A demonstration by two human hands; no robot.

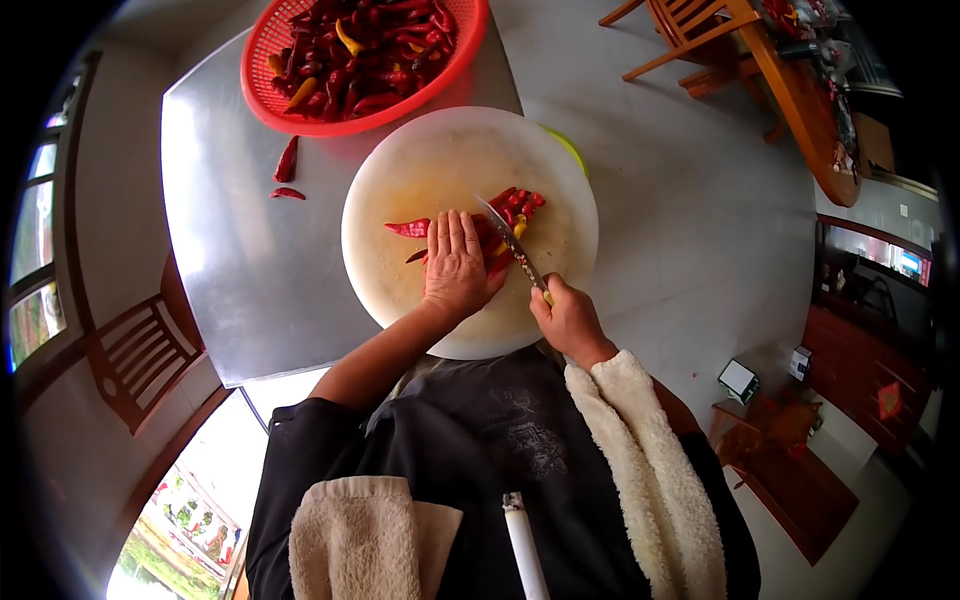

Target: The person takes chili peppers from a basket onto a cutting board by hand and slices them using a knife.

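My left hand lies flat over several red peppers on a round white cutting board, its fingers stretched out and pointing away from me. In my right hand is the handle of a knife. The blade slants up and to the left, just right of my left hand, across the peppers. Stem ends of red peppers and a yellow one show beyond the blade. The parts of the peppers under my left palm are hidden.
A red basket full of peppers stands at the table's far side. Two loose red peppers lie on the metal table, left of the board. Something yellow-green shows behind the board. Wooden chairs stand nearby.
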